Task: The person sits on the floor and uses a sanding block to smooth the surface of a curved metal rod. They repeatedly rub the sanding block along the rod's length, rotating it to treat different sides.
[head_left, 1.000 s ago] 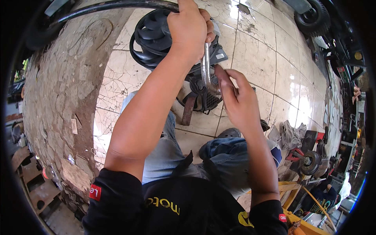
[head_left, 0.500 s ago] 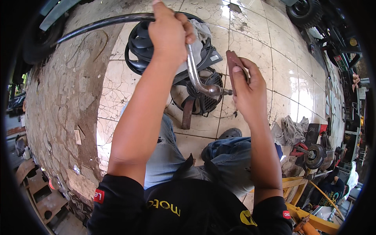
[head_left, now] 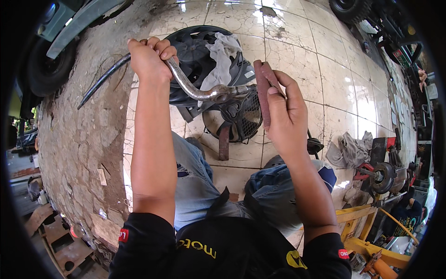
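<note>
A bent metal bar (head_left: 187,87) is gripped in my left hand (head_left: 151,59); its fingers wrap round the bend. The bar's far part is black and curves away to the left, while the near part is bare, shiny metal ending in a knuckle with a narrow tip. That tip reaches the folded strip of reddish-brown sandpaper (head_left: 263,93) in my right hand (head_left: 287,109). My right thumb and fingers pinch the strip, which stands upright. Whether tip and sandpaper touch, I cannot tell. Another sandpaper strip (head_left: 224,145) rests by the small fan below.
On the tiled floor (head_left: 297,65) lie a large black fan (head_left: 186,46) with a grey cloth (head_left: 219,60) over it and a smaller grilled fan (head_left: 232,121). Rags (head_left: 350,149), a wheel hub part (head_left: 383,177) and a yellow frame (head_left: 360,230) are at right.
My left hand has moved left and nearer with the bar. The bar's knuckle end has shifted left and up, and the sandpaper strip has moved slightly left with my right hand.
</note>
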Action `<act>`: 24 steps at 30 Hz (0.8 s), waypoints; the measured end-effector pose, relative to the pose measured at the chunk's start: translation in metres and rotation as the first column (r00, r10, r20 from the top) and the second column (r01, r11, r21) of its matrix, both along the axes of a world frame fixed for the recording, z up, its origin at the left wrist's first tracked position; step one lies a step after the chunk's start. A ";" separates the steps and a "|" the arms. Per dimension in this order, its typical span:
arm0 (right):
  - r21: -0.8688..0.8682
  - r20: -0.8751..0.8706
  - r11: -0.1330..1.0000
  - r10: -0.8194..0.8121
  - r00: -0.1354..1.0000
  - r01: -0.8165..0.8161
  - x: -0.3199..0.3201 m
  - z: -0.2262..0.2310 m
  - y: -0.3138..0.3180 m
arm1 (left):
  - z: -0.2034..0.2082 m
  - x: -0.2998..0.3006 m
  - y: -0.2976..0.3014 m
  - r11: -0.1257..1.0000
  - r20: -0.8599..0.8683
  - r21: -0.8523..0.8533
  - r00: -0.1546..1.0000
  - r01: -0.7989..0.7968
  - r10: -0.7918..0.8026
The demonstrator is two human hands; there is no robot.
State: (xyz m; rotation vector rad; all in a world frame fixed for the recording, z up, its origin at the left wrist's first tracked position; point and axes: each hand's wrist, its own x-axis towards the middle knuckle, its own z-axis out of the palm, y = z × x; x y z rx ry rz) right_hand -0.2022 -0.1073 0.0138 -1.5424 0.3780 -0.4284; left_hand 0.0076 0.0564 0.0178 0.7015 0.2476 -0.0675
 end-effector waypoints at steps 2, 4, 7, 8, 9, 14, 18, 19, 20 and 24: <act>-0.126 -0.004 0.992 0.003 1.000 -0.004 0.001 -0.005 0.004 | -0.002 0.000 0.000 1.000 -0.015 -0.025 1.000 0.011 -0.011; -0.313 -0.010 0.950 0.005 1.000 -0.008 -0.001 -0.008 0.008 | -0.003 -0.001 -0.001 0.999 -0.024 -0.044 0.999 0.024 -0.025; -0.481 -0.029 0.876 0.002 1.000 -0.016 0.004 -0.017 0.015 | -0.002 -0.008 -0.009 0.999 -0.019 -0.028 0.999 0.042 -0.043; -0.563 -0.019 0.826 -0.008 1.000 -0.004 0.008 -0.020 0.015 | -0.002 -0.015 -0.013 0.999 -0.011 -0.002 0.999 0.043 -0.043; -0.564 -0.111 0.825 -0.017 0.994 -0.049 0.011 -0.018 0.011 | -0.001 -0.019 -0.017 0.999 -0.002 0.024 0.999 0.044 -0.044; -0.567 -0.257 0.812 -0.011 0.966 -0.142 0.010 -0.012 0.006 | 0.006 -0.025 -0.021 0.997 0.033 0.073 0.999 -0.030 0.028; -0.584 -0.266 0.797 -0.011 0.964 -0.152 0.007 -0.011 0.010 | 0.006 -0.025 -0.020 0.997 0.023 0.067 0.999 -0.029 0.027; -0.586 -0.264 0.797 -0.016 0.965 -0.147 0.010 -0.012 0.009 | 0.005 -0.026 -0.021 0.997 0.034 0.081 0.999 -0.015 0.012; -0.589 -0.261 0.796 -0.021 0.965 -0.142 0.015 -0.015 0.006 | 0.003 -0.028 -0.022 0.995 0.044 0.096 0.999 -0.002 -0.003; -0.558 -0.276 0.814 0.004 0.961 -0.164 0.009 -0.015 0.010 | 0.005 -0.028 -0.022 0.988 0.076 0.151 0.997 -0.025 0.013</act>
